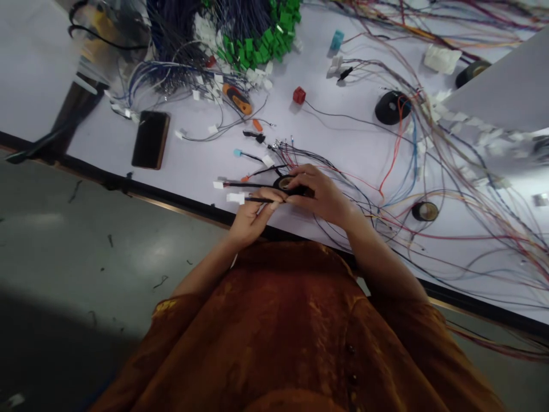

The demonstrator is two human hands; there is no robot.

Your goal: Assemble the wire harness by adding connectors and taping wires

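Left hand (251, 217) at the near edge of the tabletop (334, 143), fingers pinched shut on a black-wrapped wire bundle (259, 199); its white connector (235, 198) sticks out to the left. Right hand (319, 197) just beyond, curled around a black tape roll (285, 183) that touches the bundle. Loose coloured wires (398, 171) spread to the right. Farther off: dark phone (150, 139), red block (299, 95), and a heap of green connectors (257, 46).

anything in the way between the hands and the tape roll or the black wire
Nothing visible stands between them. The right hand grips the tape roll and the left hand pinches the black wire directly.
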